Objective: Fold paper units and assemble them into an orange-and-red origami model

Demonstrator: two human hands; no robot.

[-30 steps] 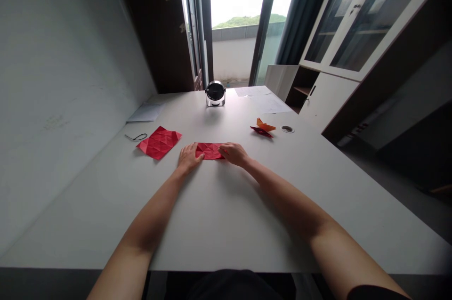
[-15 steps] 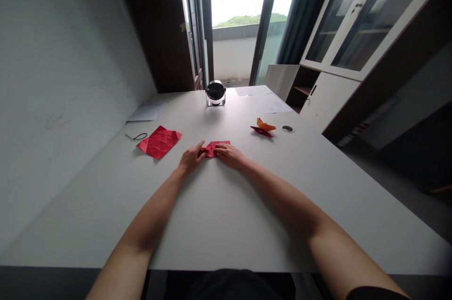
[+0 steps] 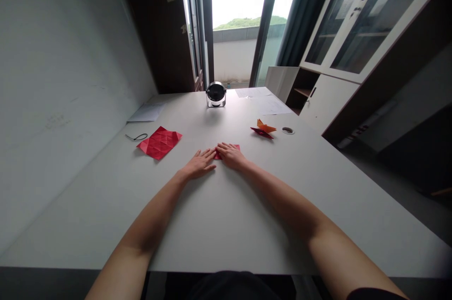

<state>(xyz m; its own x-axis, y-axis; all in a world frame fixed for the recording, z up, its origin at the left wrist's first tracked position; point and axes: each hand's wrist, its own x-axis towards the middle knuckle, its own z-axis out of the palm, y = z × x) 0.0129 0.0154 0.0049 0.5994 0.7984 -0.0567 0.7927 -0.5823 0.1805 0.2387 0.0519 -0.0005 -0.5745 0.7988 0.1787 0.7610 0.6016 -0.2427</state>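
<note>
A folded piece of red origami paper lies flat on the white table, mostly covered by my hands. My right hand rests over it, fingers stretched out and pressing down on the paper. From the left, my left hand lies palm down with fingers spread, its fingertips at the paper's left edge beside my right fingers. Further left is an unfolded red sheet marked with many creases.
An orange folded paper piece and a dark red one sit right of my hands, near a round cable hole. A black cord loop lies far left. A small round black device stands at the back, with white papers nearby.
The folded red paper has shifted slightly right under my right hand. My left hand has gone from gripping its left side with a raised finger to lying flat with fingers spread.
</note>
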